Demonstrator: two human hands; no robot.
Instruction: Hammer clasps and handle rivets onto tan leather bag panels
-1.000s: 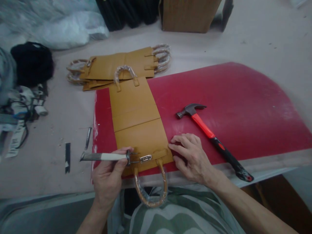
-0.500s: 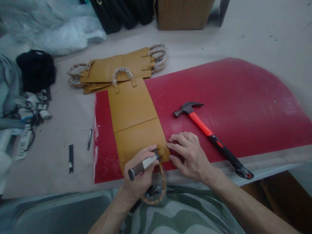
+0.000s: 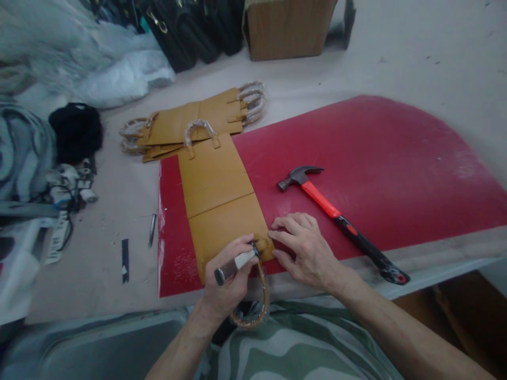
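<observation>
"What's that left hand (image 3: pixel 226 275) closed around?"

"A punch-like tool (image 3: pixel 244 259), white and metal. It's down at the strap (image 3: pixel 262 244) on the near end of the mustard bag panel (image 3: pixel 224 182); the tip itself is hidden from here."

"And the right hand (image 3: pixel 301 248)?"

"Half curled, gripping nothing I can make out, fingertips at the panel's edge."

"Where's the panel lying?"

"Across the red mat (image 3: pixel 380 169) on the desk (image 3: pixel 99 279), its near plastic-wrapped handle (image 3: pixel 264 295) sticking out past the desk's edge."

"So which step is this?"

"Lining the tool up on the strap, I'd say. The hammer (image 3: pixel 321 199) just lies on the mat, beyond the right hand."

"What does the next move call for?"

"To my mind, a steady tool, a flat strap, and a free right hand if the hammer's wanted."
</observation>
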